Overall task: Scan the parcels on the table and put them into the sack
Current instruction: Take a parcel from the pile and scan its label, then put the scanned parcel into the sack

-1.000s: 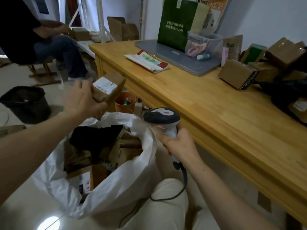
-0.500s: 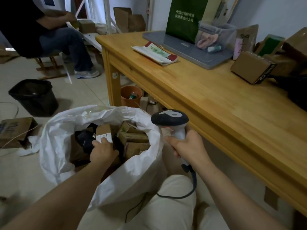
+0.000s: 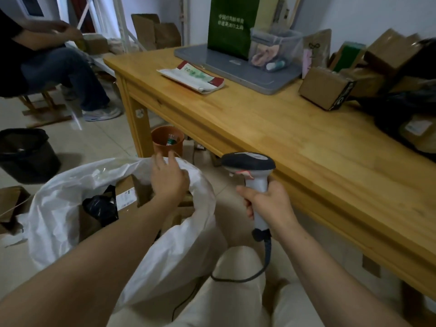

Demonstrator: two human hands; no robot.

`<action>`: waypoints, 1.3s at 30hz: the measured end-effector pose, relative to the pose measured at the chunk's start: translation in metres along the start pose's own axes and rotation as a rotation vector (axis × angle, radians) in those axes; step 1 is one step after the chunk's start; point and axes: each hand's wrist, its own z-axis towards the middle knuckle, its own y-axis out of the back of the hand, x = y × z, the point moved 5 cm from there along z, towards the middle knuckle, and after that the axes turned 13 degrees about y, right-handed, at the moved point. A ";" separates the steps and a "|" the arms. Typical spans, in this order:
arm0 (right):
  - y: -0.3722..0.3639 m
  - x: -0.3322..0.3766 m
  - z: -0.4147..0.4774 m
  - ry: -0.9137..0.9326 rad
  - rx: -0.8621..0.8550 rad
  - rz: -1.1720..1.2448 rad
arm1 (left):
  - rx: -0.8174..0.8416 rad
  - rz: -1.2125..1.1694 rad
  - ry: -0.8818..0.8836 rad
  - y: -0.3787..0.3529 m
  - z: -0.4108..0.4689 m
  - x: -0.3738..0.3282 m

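Observation:
The white sack [image 3: 165, 251] stands open on the floor at the lower left, holding several cardboard parcels [image 3: 128, 197] and a black bag. My left hand [image 3: 168, 179] hovers empty over the sack's far rim, fingers relaxed. My right hand [image 3: 269, 205] grips the handle of the barcode scanner [image 3: 249, 162], held just in front of the wooden table's [image 3: 283, 128] edge. More brown parcels [image 3: 326, 87] are piled at the table's far right.
On the table lie a flat mailer [image 3: 191, 76], a grey board [image 3: 238, 64], a green bag [image 3: 232, 24] and a clear tub [image 3: 274, 48]. An orange bucket [image 3: 167, 142] sits under the table. A black bin [image 3: 27, 154] and a seated person [image 3: 47, 57] are at the left.
My left hand lowered a labelled parcel into the sack, let it go and rose empty to the sack's far rim. The scanner hand stayed put.

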 end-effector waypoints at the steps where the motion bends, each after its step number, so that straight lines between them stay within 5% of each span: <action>1: 0.008 0.001 0.000 0.002 -0.034 0.039 | -0.052 -0.061 -0.109 0.009 -0.007 -0.028; 7: 0.089 0.009 -0.007 -0.025 -0.323 0.360 | -0.078 -0.095 -0.601 0.013 -0.064 -0.179; 14: 0.228 0.007 -0.024 -0.024 -0.658 0.498 | 0.277 -0.170 -0.922 -0.025 -0.156 -0.332; 21: 0.326 -0.018 -0.032 -0.021 -0.795 0.503 | 0.432 -0.165 -0.912 -0.079 -0.216 -0.456; 26: 0.356 -0.034 -0.012 -0.040 -0.786 0.566 | -0.027 -0.447 -1.001 -0.070 -0.235 -0.511; 31: 0.360 -0.042 0.004 -0.025 -0.730 0.607 | -0.030 -0.216 -1.004 -0.084 -0.223 -0.560; 36: 0.360 -0.042 0.003 -0.008 -0.730 0.589 | 0.207 -0.628 -0.656 -0.045 -0.187 -0.567; 39: 0.354 -0.035 -0.005 0.013 -0.723 0.549 | 0.199 -0.751 -0.570 -0.002 -0.165 -0.560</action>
